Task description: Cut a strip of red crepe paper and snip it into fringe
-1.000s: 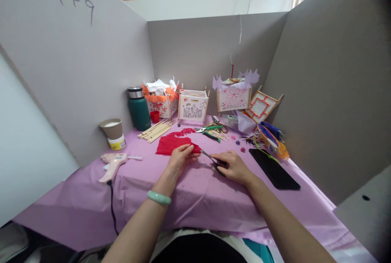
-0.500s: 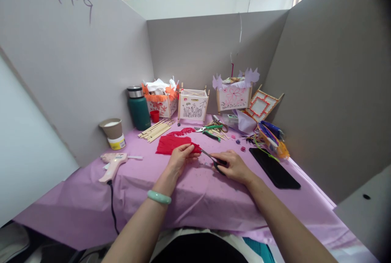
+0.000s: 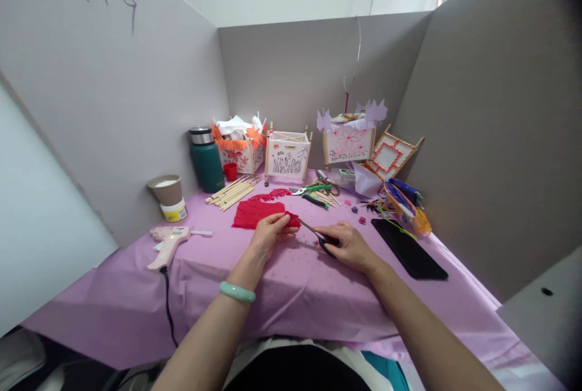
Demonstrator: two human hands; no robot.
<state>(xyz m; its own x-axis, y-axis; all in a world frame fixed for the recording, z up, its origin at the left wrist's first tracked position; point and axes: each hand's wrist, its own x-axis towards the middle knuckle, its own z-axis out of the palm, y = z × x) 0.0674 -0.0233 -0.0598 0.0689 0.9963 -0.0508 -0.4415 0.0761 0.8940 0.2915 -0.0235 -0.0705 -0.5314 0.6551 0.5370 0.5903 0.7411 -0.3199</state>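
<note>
My left hand (image 3: 271, 231) is closed, pinching the right end of a piece of red crepe paper (image 3: 254, 213) between thumb and fingers. The rest of that paper lies flat on the purple tablecloth (image 3: 213, 257). My right hand (image 3: 348, 245) grips the black handles of a pair of scissors (image 3: 328, 242). Their blades point left and meet the red paper's edge by my left fingertips; whether they are parted I cannot tell. Behind the paper lies a fringed red strip (image 3: 273, 195). Tiny dark and red scraps dot the cloth below the scissors.
Green-handled pliers (image 3: 318, 194) and wooden sticks (image 3: 234, 193) lie behind. Decorated lanterns (image 3: 288, 157) stand along the back panel, beside a green bottle (image 3: 207, 160). A glue gun (image 3: 168, 245) rests at left, a black phone (image 3: 409, 250) at right. Grey partitions enclose three sides.
The scissor handles look slightly closer together than before. Both hands stay almost in place, and the view has shifted very slightly.
</note>
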